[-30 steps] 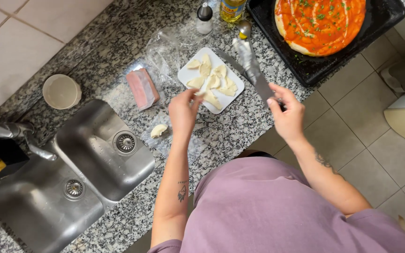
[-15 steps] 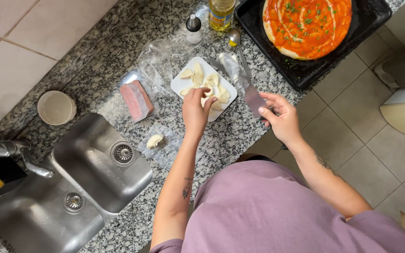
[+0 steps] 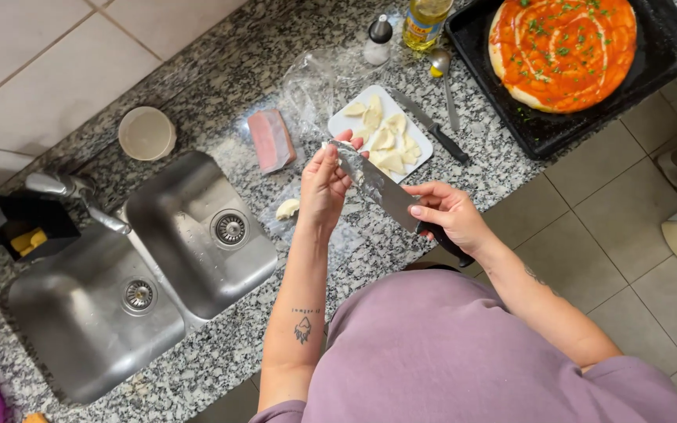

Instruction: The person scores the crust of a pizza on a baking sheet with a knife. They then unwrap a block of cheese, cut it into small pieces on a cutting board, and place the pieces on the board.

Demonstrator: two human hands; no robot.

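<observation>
Grey speckled granite makes up the desk [image 3: 221, 78], which runs slantwise from the lower left to the upper right, with a steel double sink [image 3: 131, 274] sunk into its near edge at the left. At the far right corner sits a black tray [image 3: 667, 55] carrying a round pizza base [image 3: 562, 51] spread with red sauce and green flecks; it looks parked there, clear of the cutting. Near the middle of the desk a white board [image 3: 346, 125] holds pale cheese slices [image 3: 389, 141], with a second, smaller knife [image 3: 432, 129] and a spoon [image 3: 444, 86] lying just beside it toward the tray, and a crumpled clear bag [image 3: 319, 82] on its other side. A pink wrapped block [image 3: 270, 139] lies left of the bag, a small cup [image 3: 146, 133] beyond it near the sink's far edge. The knife [image 3: 381, 192] is held above the desk's near edge, apart from the board, its blade flat and pointing left. The right hand [image 3: 448, 215] is clenched round the dark handle, so the blade reaches out from that grip toward the left hand [image 3: 324, 184], whose fingertips pinch the blade near its tip, apparently to wipe stuck cheese off. A lone cheese scrap [image 3: 287, 208] lies on the desk below the left hand.
</observation>
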